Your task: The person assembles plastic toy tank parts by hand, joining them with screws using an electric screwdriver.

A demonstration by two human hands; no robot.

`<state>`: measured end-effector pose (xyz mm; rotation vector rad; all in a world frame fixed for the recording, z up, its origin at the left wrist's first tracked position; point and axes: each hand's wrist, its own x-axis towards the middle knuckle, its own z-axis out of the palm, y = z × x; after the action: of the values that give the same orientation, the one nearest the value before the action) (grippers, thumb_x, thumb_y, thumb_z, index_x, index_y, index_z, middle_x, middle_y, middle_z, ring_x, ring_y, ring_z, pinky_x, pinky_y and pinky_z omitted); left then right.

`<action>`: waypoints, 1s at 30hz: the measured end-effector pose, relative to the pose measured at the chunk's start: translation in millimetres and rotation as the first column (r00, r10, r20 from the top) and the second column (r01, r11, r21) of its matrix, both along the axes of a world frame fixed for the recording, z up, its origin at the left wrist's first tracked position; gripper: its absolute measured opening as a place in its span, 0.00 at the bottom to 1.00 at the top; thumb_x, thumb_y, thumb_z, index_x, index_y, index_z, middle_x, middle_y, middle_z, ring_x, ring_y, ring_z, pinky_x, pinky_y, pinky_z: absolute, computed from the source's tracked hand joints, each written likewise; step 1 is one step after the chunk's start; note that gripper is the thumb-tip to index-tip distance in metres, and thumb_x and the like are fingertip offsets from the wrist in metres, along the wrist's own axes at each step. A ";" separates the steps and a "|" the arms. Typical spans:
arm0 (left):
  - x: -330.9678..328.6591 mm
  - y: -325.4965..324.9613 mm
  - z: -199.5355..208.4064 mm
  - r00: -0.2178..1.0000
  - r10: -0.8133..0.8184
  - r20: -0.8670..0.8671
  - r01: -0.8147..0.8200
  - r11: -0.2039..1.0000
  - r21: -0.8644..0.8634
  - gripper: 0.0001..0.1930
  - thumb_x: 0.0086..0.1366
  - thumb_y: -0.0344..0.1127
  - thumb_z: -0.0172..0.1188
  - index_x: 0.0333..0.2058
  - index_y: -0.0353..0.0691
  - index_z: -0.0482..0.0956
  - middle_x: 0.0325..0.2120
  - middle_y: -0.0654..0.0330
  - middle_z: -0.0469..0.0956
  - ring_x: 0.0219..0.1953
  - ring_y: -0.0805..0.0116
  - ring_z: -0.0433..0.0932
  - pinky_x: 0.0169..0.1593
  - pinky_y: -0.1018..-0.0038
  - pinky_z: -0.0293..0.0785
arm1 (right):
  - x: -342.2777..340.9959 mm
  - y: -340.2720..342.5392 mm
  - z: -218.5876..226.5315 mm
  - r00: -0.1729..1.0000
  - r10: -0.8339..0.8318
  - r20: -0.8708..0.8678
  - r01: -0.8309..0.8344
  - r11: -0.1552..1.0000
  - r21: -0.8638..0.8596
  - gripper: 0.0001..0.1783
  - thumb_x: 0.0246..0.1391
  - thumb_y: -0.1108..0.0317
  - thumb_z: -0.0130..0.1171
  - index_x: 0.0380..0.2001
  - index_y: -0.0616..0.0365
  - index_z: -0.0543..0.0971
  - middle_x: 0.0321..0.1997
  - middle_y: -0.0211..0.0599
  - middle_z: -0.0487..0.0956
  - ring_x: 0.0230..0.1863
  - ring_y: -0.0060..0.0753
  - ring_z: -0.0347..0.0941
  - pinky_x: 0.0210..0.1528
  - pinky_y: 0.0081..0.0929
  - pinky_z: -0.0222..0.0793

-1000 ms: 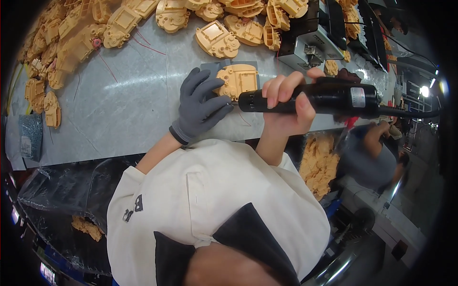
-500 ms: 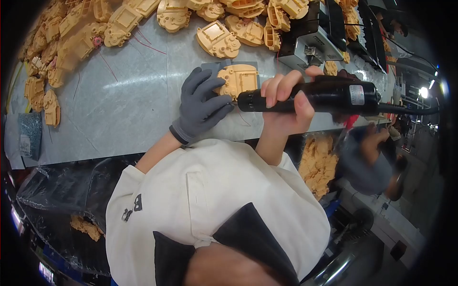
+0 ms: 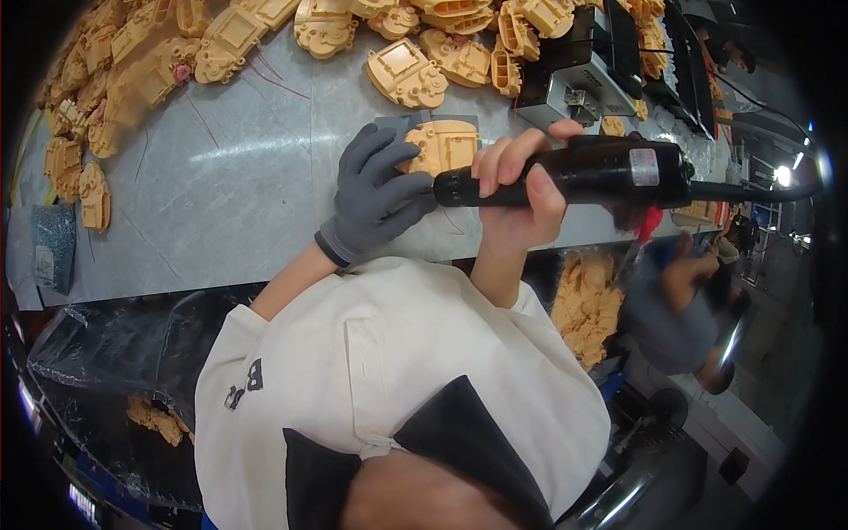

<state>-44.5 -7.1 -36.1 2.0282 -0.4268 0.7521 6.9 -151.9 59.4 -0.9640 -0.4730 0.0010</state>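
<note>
A yellow plastic housing (image 3: 444, 146) with a raised rectangular frame and round bosses lies on a grey block (image 3: 389, 122) on the table. My left hand (image 3: 371, 185), in a grey glove, steadies the housing's left side, its fingers curled against it. Wrapped around a black electric screwdriver (image 3: 579, 177) are the bare fingers of my right hand (image 3: 521, 190). The tool lies almost level, its nose beside my left fingertips at the housing's near edge. Its bit, and any screw there, cannot be made out.
More yellow housings (image 3: 406, 75) crowd the table's far side and left. A metal-and-black box device (image 3: 574, 79) stands at the far right. Red wires (image 3: 201, 119) lie on the grey tabletop (image 3: 230, 212). Another person (image 3: 676, 305) is at the right, near a yellow heap (image 3: 587, 305).
My right hand and the screwdriver have shifted slightly left, bringing the nose closer to my left fingers. My left hand stays on the housing. The other person has moved a little.
</note>
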 end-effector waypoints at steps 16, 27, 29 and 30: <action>4.3 -2.1 -4.6 0.998 0.054 -0.026 -0.054 0.998 0.017 0.22 0.38 0.38 0.71 0.36 0.50 0.75 0.44 0.59 0.71 0.51 0.52 0.65 0.57 0.53 0.60 | 3.1 -1.2 1.0 0.999 -0.039 -0.001 0.039 0.999 0.000 0.25 0.49 0.67 0.46 0.53 0.54 0.59 0.23 0.37 0.65 0.20 0.31 0.63 0.30 0.33 0.62; 7.8 -7.8 -7.7 0.976 0.114 -0.183 -0.121 0.992 -0.025 0.40 0.39 0.42 0.71 0.53 0.44 0.63 0.48 0.53 0.65 0.51 0.52 0.64 0.55 0.56 0.61 | 42.2 12.9 14.4 0.978 -0.209 -0.029 0.210 0.975 0.071 0.25 0.45 0.76 0.48 0.49 0.62 0.58 0.20 0.39 0.68 0.16 0.30 0.65 0.22 0.28 0.67; 8.9 -6.8 -10.1 0.975 0.072 -0.210 -0.062 0.997 0.053 0.40 0.40 0.44 0.71 0.53 0.43 0.63 0.48 0.52 0.65 0.51 0.53 0.64 0.54 0.57 0.61 | 49.1 17.3 12.3 0.972 -0.227 -0.052 0.230 0.972 0.039 0.24 0.44 0.77 0.49 0.48 0.63 0.59 0.19 0.38 0.68 0.16 0.29 0.65 0.21 0.27 0.67; 9.3 -6.3 -10.3 0.975 0.076 -0.210 -0.066 0.996 0.054 0.40 0.40 0.44 0.71 0.53 0.43 0.63 0.48 0.52 0.65 0.51 0.53 0.64 0.54 0.57 0.61 | 52.0 19.3 9.6 0.967 -0.247 -0.062 0.248 0.968 0.024 0.23 0.44 0.77 0.50 0.46 0.63 0.61 0.19 0.37 0.68 0.15 0.29 0.65 0.20 0.26 0.66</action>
<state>-35.2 -13.3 -46.4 2.1500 -0.2520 0.5649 58.9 -132.6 69.1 -0.9837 -0.2949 -0.2029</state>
